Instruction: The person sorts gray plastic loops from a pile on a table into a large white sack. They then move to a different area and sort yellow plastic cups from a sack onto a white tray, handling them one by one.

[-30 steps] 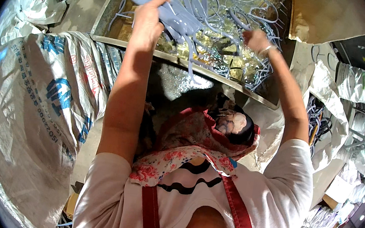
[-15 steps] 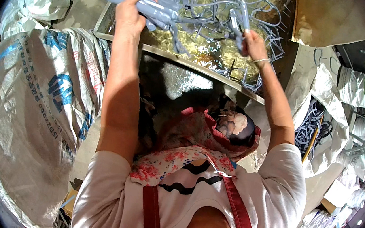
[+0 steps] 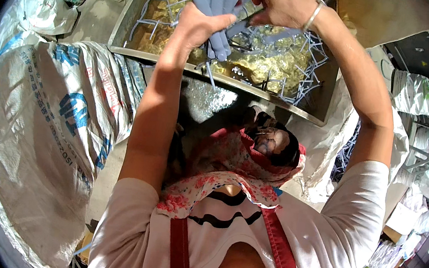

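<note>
My left hand (image 3: 198, 23) and right hand (image 3: 280, 1) both close around a bundle of pale blue plastic pieces (image 3: 220, 2) above the metal tray (image 3: 262, 89), the bundle's top cut off by the frame. Loose blue pieces (image 3: 302, 59) litter the tray; a white woven sack (image 3: 40, 130) stands left.

The person wears a white short-sleeved shirt (image 3: 341, 228) with black stripes, red apron straps (image 3: 180, 252), a floral scarf (image 3: 203, 185) and a silver bracelet (image 3: 313, 15).

A large white woven sack (image 3: 40, 130) with blue print is standing at the left, and more plastic-wrapped bundles (image 3: 420, 94) are lying at the right.
</note>
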### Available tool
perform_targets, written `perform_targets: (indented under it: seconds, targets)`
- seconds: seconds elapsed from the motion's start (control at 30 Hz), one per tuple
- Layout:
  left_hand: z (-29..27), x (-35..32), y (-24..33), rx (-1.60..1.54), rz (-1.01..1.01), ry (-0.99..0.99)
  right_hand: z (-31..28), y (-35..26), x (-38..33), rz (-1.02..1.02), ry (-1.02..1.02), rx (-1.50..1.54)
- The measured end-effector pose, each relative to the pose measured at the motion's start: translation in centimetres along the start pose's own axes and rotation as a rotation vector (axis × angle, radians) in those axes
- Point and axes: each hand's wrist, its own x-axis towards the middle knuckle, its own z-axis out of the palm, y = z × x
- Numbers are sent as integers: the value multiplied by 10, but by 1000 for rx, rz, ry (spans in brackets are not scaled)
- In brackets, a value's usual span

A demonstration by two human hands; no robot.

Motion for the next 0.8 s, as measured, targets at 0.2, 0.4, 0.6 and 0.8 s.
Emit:
perform_targets:
  seconds: [0.2, 0.4, 0.6, 0.8]
  targets:
    - [-5, 10, -16, -135, 8, -139, 7, -8, 13, -201, 69, -114]
    - [-30, 5, -20, -462, -186, 67, 19, 3, 14, -108, 1064, 276]
    - [-56, 9, -19, -784, -174, 59, 163, 17, -22, 382, 360, 178]
    - [-75, 19, -45, -984, -252, 213, 164, 21, -38, 298, 50, -36]
